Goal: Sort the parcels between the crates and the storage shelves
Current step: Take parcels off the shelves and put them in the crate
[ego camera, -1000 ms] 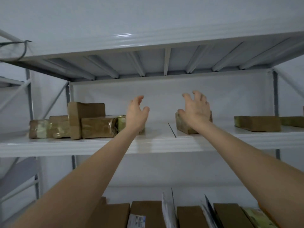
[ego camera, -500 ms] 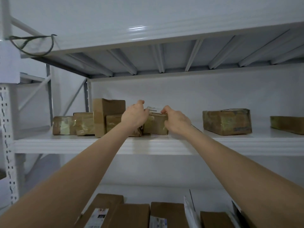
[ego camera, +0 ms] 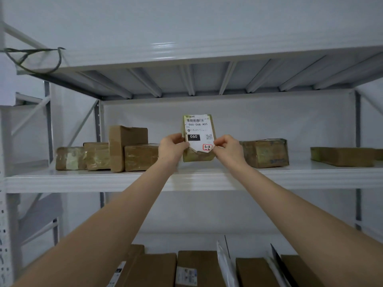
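Note:
A small brown parcel point(ego camera: 198, 129) with a white shipping label reading "060" stands tipped up on end over the white shelf point(ego camera: 192, 179), label facing me. My left hand point(ego camera: 173, 147) grips its lower left edge. My right hand point(ego camera: 227, 147) pinches its lower right corner, beside a red handwritten mark. Both arms reach up from below.
Several taped brown parcels point(ego camera: 116, 151) cluster on the shelf to the left. A squat box point(ego camera: 266, 153) and a flat parcel point(ego camera: 344, 156) sit to the right. Below, a lower level holds cardboard boxes point(ego camera: 199, 268) and upright envelopes point(ego camera: 226, 264). A wire loop point(ego camera: 35, 59) hangs at upper left.
Both hands moved left onto the small parcel lying by the cluster, took hold of it and tipped it upright so its label faces me.

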A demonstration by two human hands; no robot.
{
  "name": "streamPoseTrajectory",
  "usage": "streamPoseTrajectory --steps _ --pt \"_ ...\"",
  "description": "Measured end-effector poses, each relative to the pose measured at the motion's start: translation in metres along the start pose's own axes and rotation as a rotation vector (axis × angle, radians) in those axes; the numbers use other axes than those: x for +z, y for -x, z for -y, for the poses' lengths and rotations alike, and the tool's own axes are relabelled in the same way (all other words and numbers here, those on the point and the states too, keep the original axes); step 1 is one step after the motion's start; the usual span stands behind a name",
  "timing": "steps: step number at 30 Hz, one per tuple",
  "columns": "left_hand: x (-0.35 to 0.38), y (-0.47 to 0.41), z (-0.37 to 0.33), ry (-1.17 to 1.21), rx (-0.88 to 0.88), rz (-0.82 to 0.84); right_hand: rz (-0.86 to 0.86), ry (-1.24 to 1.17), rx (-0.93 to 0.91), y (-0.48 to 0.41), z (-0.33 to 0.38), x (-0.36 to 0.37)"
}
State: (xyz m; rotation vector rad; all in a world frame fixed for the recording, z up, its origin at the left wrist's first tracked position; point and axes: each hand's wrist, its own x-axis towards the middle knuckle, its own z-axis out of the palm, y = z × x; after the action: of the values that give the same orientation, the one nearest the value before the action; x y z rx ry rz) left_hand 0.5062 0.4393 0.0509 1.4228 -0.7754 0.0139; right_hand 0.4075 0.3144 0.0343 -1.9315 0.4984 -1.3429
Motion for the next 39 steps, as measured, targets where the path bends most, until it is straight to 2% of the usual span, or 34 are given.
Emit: streamPoseTrajectory --steps 15,22,27,31,34,37,39 --pt "0.035 0.064 -0.030 0.018 0.104 0.065 -0.084 0.036 -0.016 0.043 0.000 -0.063" --pt "0.032 0.050 -0.032 -0.071 0.201 0.091 -0.078 0.055 -0.055 0.031 0.017 -0.053" --pt "0.027 0.017 -0.022 -0.129 0.136 0.146 0.002 0.152 -0.020 0.015 0.022 -0.025" --pt "0.028 -0.006 -0.007 -0.117 0.031 0.192 0.035 0.446 -0.088 0.004 0.020 -0.003" --pt "0.030 -0.011 0.004 -0.115 -0.026 0.300 0.014 0.721 -0.080 0.002 0.015 0.007" --pt "0.029 -0.011 0.007 -0.142 0.045 0.378 -0.028 1.008 -0.132 0.000 0.011 0.012" --pt "0.020 -0.012 0.004 -0.221 0.180 0.330 -0.031 1.113 -0.161 -0.002 0.010 0.014"
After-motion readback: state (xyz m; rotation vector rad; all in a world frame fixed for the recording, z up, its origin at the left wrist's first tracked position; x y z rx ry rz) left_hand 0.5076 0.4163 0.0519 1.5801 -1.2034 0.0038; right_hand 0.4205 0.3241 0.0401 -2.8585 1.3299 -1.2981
